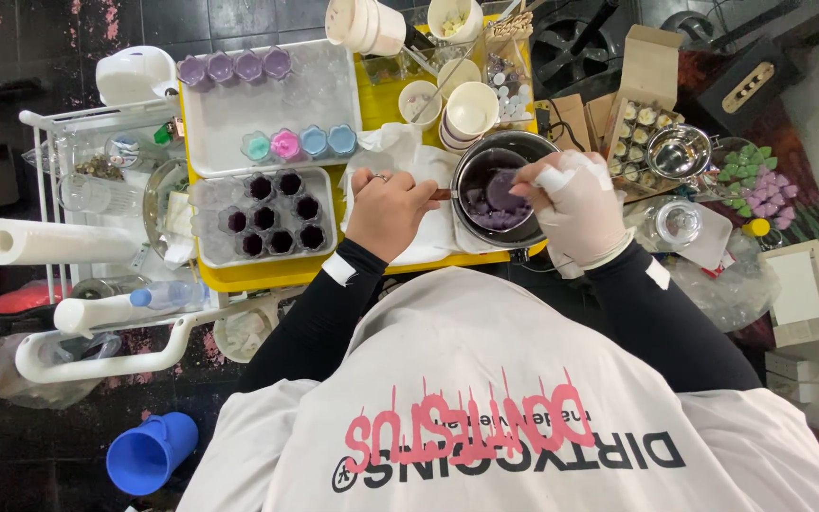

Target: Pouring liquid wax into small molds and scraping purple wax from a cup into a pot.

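The round dark metal pot of purple wax-like lumps, judged only partly melted, stands on the yellow table beneath both hands. Its handle is gripped by the closed bare left hand; the white-gloved right hand is curled above the rim, its contents indiscernible. In the white tray, nine small clear cups are filled dark purple, several remaining empty.
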